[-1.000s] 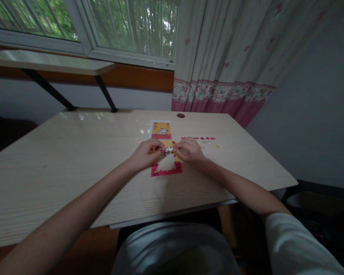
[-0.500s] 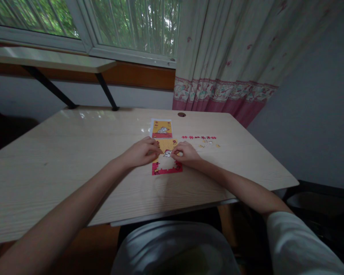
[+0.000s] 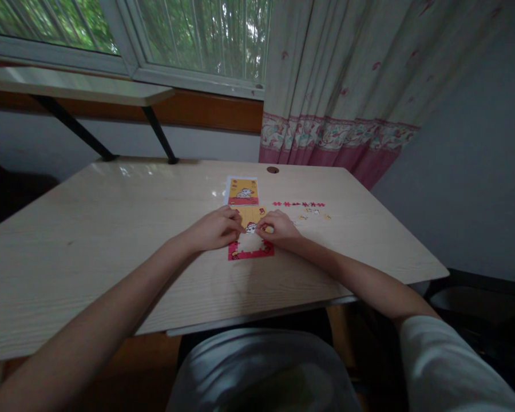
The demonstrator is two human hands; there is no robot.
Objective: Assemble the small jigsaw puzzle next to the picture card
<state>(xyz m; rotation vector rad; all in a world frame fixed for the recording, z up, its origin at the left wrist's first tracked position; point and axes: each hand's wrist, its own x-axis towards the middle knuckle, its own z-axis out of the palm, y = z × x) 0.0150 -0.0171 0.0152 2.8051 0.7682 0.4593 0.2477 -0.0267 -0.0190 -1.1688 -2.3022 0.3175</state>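
Note:
A partly assembled jigsaw puzzle (image 3: pixel 252 253) lies on the desk, yellow at the top and red along the bottom, with a bare gap in its middle. A white cartoon animal face with a red hat (image 3: pixel 251 227) shows at the gap's upper edge. At its left side my left hand (image 3: pixel 218 229) is closed, fingertips together against the puzzle; what they hold is hidden. My right hand (image 3: pixel 281 229) pinches a small puzzle piece between thumb and forefinger at the right of the face. The fingers cover most of that piece.
A picture card (image 3: pixel 243 192) with a white animal on yellow and red lies just beyond the puzzle. To the right are a row of red puzzle pieces (image 3: pixel 305 204) and several loose yellow-white pieces (image 3: pixel 316 212). A raised shelf (image 3: pixel 90 88) stands at the back left of the desk (image 3: pixel 111 246).
Both hands stay at the puzzle. My left fingertips have shifted slightly right, closer to the animal face. The view has moved a little.

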